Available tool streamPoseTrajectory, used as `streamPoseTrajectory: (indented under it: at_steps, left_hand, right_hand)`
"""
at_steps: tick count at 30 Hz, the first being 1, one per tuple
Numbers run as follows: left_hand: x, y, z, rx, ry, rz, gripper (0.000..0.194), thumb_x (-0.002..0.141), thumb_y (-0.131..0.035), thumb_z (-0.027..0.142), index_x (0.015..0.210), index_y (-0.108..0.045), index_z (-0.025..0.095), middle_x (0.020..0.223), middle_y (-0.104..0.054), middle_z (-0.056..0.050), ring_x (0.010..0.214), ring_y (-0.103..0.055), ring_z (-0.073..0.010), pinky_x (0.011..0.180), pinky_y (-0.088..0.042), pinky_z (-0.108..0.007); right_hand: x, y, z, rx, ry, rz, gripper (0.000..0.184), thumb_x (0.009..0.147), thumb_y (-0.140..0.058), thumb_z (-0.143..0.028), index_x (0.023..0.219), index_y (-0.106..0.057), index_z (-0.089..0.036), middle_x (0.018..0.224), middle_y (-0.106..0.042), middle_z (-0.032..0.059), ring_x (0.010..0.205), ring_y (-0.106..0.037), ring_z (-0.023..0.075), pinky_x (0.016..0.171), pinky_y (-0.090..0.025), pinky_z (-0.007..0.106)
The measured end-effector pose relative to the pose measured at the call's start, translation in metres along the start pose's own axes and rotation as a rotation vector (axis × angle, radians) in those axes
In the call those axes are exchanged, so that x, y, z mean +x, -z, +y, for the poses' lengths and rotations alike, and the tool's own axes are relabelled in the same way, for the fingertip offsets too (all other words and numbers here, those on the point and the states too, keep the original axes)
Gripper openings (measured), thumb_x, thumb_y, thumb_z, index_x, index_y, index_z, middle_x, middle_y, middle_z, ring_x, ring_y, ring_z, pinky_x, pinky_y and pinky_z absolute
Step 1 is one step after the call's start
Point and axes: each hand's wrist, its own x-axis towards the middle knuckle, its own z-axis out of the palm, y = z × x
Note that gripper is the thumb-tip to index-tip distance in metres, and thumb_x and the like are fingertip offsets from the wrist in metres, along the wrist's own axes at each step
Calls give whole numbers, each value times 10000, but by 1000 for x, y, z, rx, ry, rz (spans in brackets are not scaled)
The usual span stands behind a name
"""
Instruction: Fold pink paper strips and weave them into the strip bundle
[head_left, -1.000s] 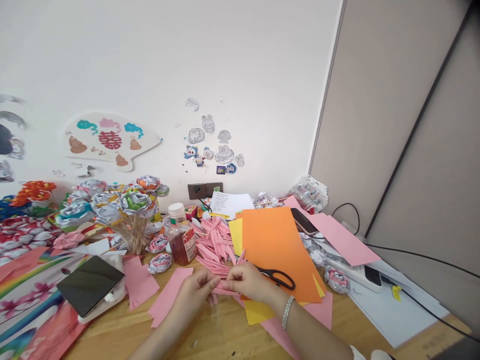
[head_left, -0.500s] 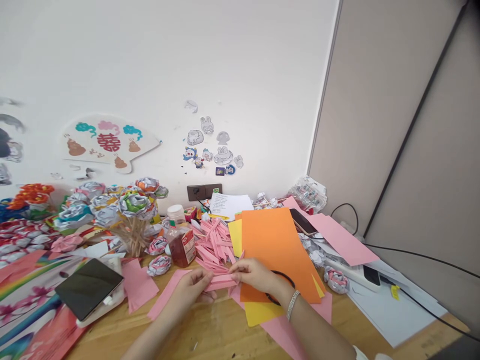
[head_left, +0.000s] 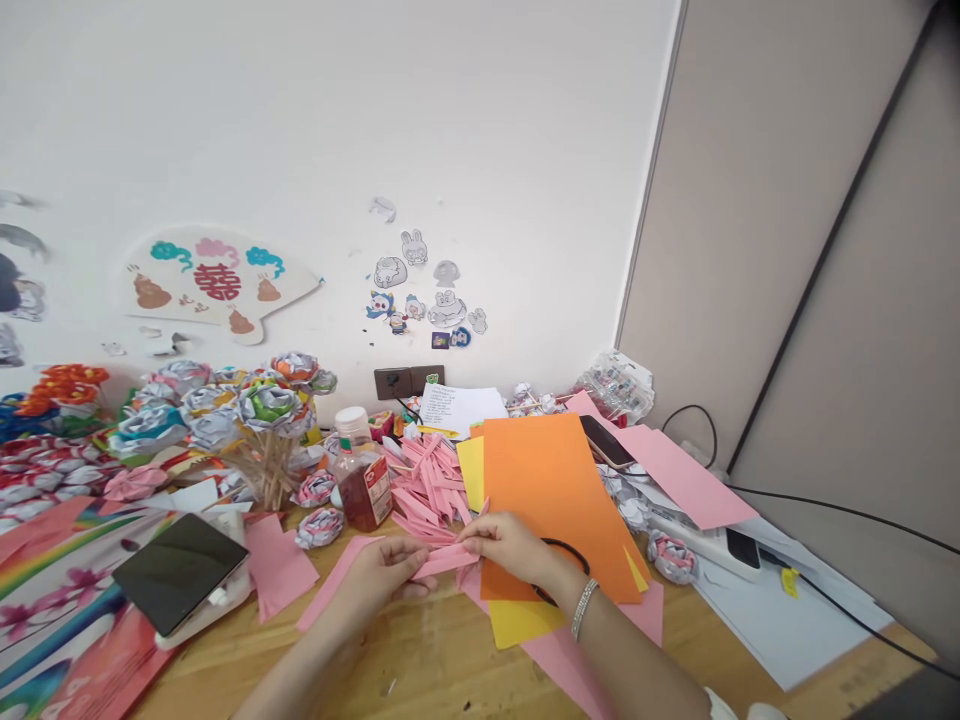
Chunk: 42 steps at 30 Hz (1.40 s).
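Observation:
A narrow folded strip of pink paper (head_left: 445,562) is stretched between my two hands, just above the wooden table. My left hand (head_left: 394,568) pinches its left end, and my right hand (head_left: 499,543) grips the other end between thumb and fingers. Right behind them lies a heap of folded pink paper pieces (head_left: 431,480). Below my right wrist, the black handle of a pair of scissors (head_left: 574,553) shows on an orange paper sheet (head_left: 551,470); the rest is hidden by my hand. A flat pink paper piece (head_left: 337,580) lies partly under my left hand.
A bottle of reddish liquid (head_left: 364,485) stands left of the heap. Paper flowers on sticks (head_left: 270,420) and a dark tablet (head_left: 180,572) are farther left. Yellow paper (head_left: 525,622), a phone (head_left: 606,442), a power strip (head_left: 720,548) and cables lie on the right.
My hands have drawn slightly apart, the left going left and the right going a little right, exposing more of the pink strip. My right hand now covers more of the scissors.

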Motion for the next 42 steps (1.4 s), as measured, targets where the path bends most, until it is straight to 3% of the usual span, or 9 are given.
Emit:
streamPoseTrajectory:
  at_steps: [13, 18, 24, 29, 35, 42]
  left_hand:
    - [4, -4, -6, 109, -163, 68, 298, 590, -622, 366, 776, -581, 137, 623, -639, 12, 519, -625, -170, 533, -514, -291]
    - [5, -5, -10, 137, -183, 24, 345, 627, -578, 382, 863, -566, 130, 619, -621, 14, 533, -628, -180, 529, -512, -292]
    - [5, -6, -11, 185, -202, 49, 331, 648, -550, 401, 856, -584, 146, 693, -637, -2, 538, -630, -173, 534, -511, -281]
    - [-3, -9, -3, 184, -224, 82, 330, 629, -570, 401, 846, -609, 156, 695, -646, 0, 530, -626, -172, 538, -510, -284]
    - [-8, -8, 6, 144, -221, 3, 431, 623, -594, 392, 965, -589, 131, 521, -594, 37, 537, -627, -192, 570, -510, -313]
    - [-7, -6, 7, 155, -230, 35, 401, 629, -595, 386, 937, -589, 129, 560, -608, 27, 536, -630, -187, 561, -514, -306]
  right_hand:
    - [-2, -8, 0, 13, -50, 0, 158, 753, -491, -259, 805, -600, -156, 687, -539, -5, 622, -493, 108, 565, -369, 199]
    - [-2, -15, 0, -31, -53, -18, 169, 747, -510, -306, 747, -586, -155, 647, -505, -21, 590, -449, 94, 543, -349, 188]
    - [-1, -18, 4, -68, -68, 21, 148, 737, -517, -274, 703, -584, -146, 611, -469, -30, 560, -404, 83, 524, -325, 181]
    - [-3, -17, -3, -29, -51, 24, 142, 732, -525, -269, 688, -583, -148, 600, -462, -30, 556, -407, 86, 517, -331, 186]
    - [-3, -13, -8, 56, -64, -21, 201, 744, -521, -333, 761, -596, -147, 609, -503, -15, 561, -460, 98, 521, -360, 198]
    - [-2, -2, -4, 85, -53, -43, 209, 740, -523, -324, 817, -614, -153, 681, -539, -1, 618, -494, 110, 570, -381, 211]
